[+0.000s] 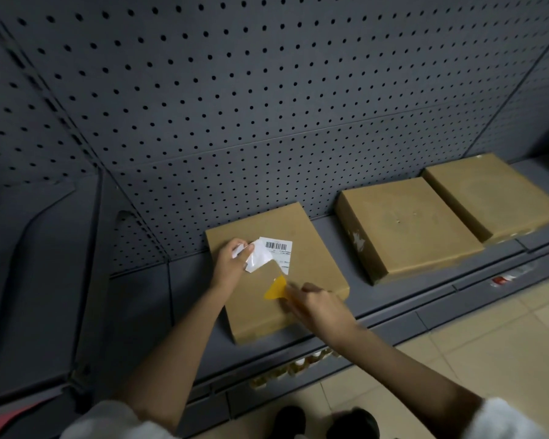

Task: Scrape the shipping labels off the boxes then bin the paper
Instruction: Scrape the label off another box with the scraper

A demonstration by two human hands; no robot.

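Left hand (232,264): reached forward, fingers curled, thumb and fingers pinching a white sheet; grip closed.
Left forearm: bare, stretched up from lower left, white sleeve pushed back at the elbow.
Right hand (317,304): knuckles up, fist clamped round a yellow tool; slightly blurred.
Right forearm: bare, angled in from lower right, white sleeve.
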